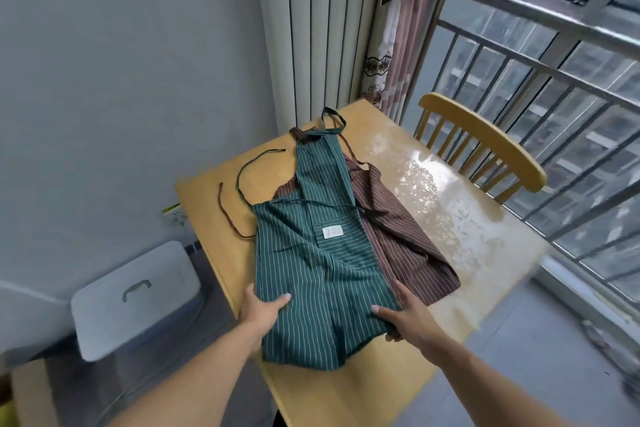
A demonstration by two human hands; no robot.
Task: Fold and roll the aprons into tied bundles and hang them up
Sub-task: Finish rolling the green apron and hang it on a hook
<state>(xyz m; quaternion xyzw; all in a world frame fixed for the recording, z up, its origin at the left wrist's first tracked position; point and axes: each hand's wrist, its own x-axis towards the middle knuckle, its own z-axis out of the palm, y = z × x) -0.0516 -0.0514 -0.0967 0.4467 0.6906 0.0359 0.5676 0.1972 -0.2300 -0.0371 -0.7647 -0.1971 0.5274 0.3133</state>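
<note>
Gripping hands (pixel 259 312) (pixel 401 317) hold pinstriped green apron (pixel 311 263) hem.

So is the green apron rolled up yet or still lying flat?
Still flat. The green striped apron lies spread over the brown apron on the table; both hands grip its near hem.

Green apron (pixel 311 274) with thin white stripes under my fingers, brown white-striped one (pixel 398 218) beneath, on the yellowish wood table (pixel 221 218).
</note>
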